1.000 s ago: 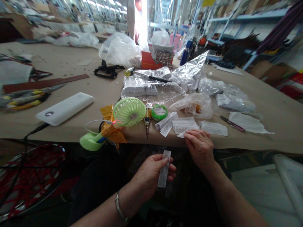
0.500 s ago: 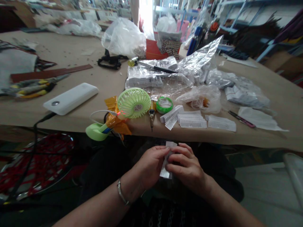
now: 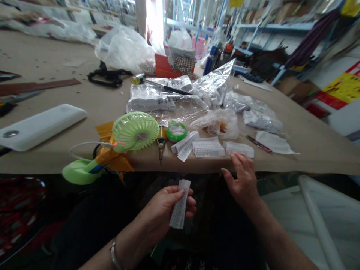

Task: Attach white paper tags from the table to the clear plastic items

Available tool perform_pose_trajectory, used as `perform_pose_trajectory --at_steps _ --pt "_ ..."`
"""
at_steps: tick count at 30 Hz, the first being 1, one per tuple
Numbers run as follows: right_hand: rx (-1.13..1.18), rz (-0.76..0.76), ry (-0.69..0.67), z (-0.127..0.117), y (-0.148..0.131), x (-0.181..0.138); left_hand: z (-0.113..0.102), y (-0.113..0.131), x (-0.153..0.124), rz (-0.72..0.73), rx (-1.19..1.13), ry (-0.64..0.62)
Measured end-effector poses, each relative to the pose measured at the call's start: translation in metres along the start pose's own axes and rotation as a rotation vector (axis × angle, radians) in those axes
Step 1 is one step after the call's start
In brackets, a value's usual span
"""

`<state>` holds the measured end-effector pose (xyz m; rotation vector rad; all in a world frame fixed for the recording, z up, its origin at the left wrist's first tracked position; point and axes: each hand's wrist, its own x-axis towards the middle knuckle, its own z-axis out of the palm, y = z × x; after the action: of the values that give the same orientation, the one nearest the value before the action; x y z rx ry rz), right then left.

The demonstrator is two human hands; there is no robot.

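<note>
Between the thumb and fingers of my left hand (image 3: pixel 171 204) are printed paper labels (image 3: pixel 179 210), narrow strips fanned slightly apart, held over my lap below the table edge. My right hand (image 3: pixel 243 182) is empty-gripped, its fingers apart, with the fingertips on or just over the right-hand pile of labels (image 3: pixel 239 148) at the table's front edge. Just left of that lies a middle stack of labels (image 3: pixel 208 147), and farther left a skewed stack (image 3: pixel 185 144). Whether the right fingertips touch the paper is hard to tell.
A green round tub (image 3: pixel 176 131), a screwdriver-like tool (image 3: pixel 161 144) and a green fan (image 3: pixel 135 131) stand left of the labels. Behind are a clear plastic bag (image 3: pixel 216 123) and a hammer-like tool (image 3: pixel 163 86). A pink-handled cutter (image 3: pixel 258 144) lies at right.
My right hand has left the labels in my left hand and moved right and forward to the table pile. The left hand keeps its strips. The view has turned to the right.
</note>
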<state>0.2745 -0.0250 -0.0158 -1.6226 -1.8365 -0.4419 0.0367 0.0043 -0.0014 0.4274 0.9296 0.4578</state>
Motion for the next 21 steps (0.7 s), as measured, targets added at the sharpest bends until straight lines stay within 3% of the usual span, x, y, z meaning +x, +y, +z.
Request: perform_pose_trajectory --at_steps 3,7,13,16,19,21 --pt "-0.245 0.034 -0.09 0.002 0.028 -0.001 0.002 -0.002 0.002 -0.02 0.028 0.01" --pt "-0.261 -0.009 -0.084 0.004 0.038 -0.003 0.003 -0.003 0.001 -0.027 0.044 0.007" --pt "-0.052 -0.001 0.046 0.0 0.044 0.002 -0.001 -0.002 0.0 0.001 0.04 0.025" --pt "0.1 0.096 0.1 -0.004 0.047 0.003 -0.002 -0.001 0.0 0.003 0.043 0.033" --pt "0.247 0.196 0.208 -0.008 0.032 0.004 -0.001 0.0 -0.001 0.005 0.036 0.021" --pt "0.352 0.157 0.242 -0.009 0.008 0.005 0.0 0.001 -0.002 -0.003 0.022 0.0"
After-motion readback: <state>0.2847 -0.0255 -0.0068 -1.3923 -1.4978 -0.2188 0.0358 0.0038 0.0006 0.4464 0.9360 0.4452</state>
